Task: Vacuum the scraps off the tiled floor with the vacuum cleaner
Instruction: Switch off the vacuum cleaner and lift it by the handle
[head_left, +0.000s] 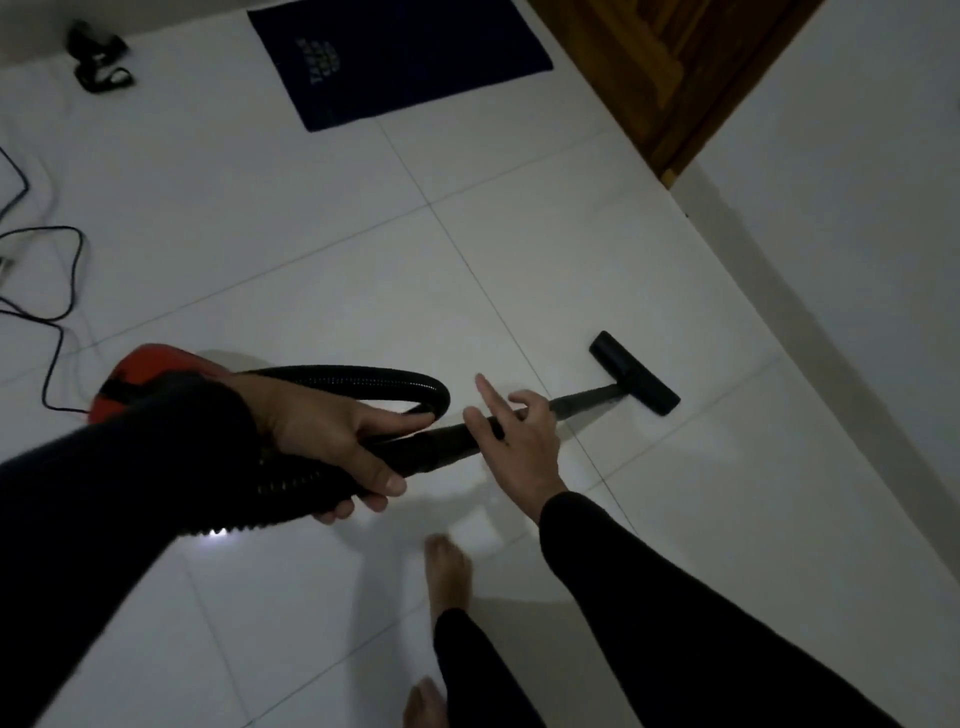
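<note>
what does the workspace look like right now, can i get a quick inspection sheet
surface: white tiled floor, no scraps visible in this dim picture
job's things: red vacuum cleaner on the floor at left; black hose loops to the wand; floor nozzle flat on the tiles near the wall
clutter: dark blue mat; black sandals at top left
grippers: left hand grips the hose end; right hand rests on the wand with fingers extended
cables: black cord snakes over the floor at left
surroundings: wooden door, white wall
</note>
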